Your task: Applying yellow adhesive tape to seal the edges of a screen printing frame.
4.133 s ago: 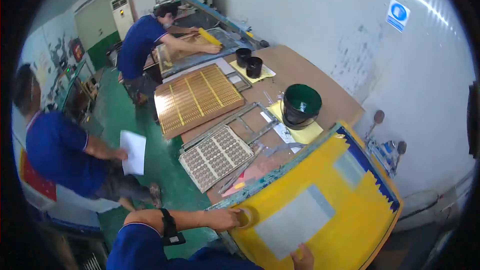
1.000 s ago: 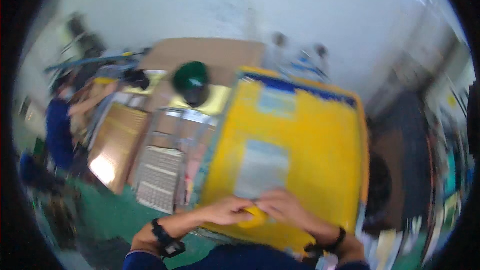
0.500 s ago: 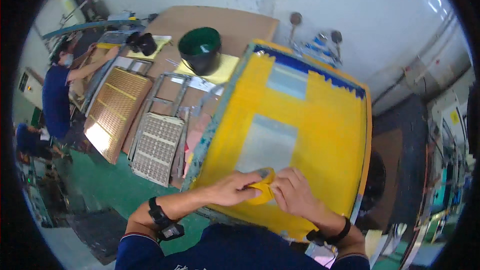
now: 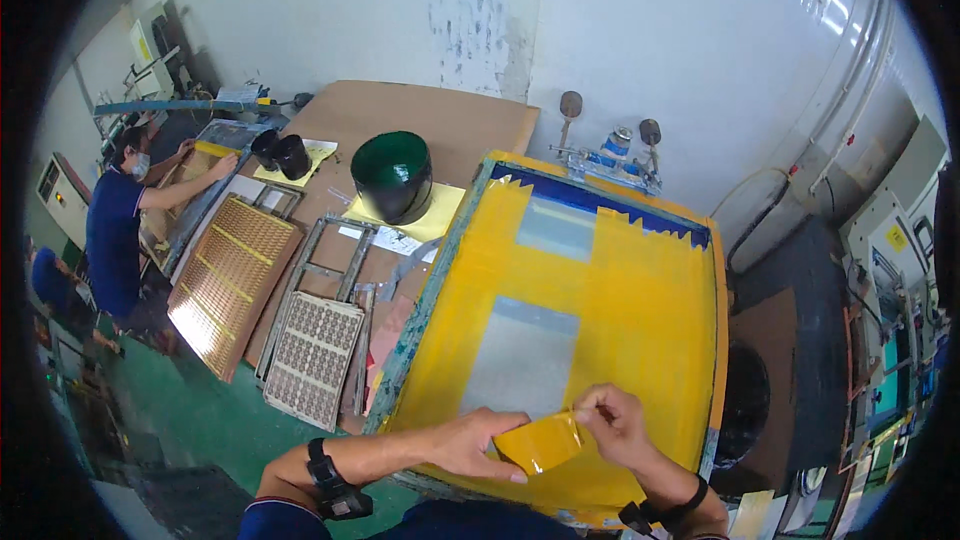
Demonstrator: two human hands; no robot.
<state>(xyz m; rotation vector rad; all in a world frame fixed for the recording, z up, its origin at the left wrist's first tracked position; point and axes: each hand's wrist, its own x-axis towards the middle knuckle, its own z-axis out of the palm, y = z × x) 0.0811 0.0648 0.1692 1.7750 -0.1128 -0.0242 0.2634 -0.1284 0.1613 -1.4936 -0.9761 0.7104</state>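
Whitish walls [image 4: 680,50] rise behind a brown tabletop [image 4: 470,120], a yellow-taped screen-printing frame [image 4: 645,310] and a dark bucket [image 4: 395,195]; above the frame's near end, the left hand [image 4: 468,443] grasps a roll of yellow tape [image 4: 542,443] while the right hand [image 4: 615,427] pinches its free end

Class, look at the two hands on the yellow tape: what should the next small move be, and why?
Probably the right hand should gently pull the yellow tape farther out: it pinches one end, the left hand holds the other, and only a short piece shows between them.
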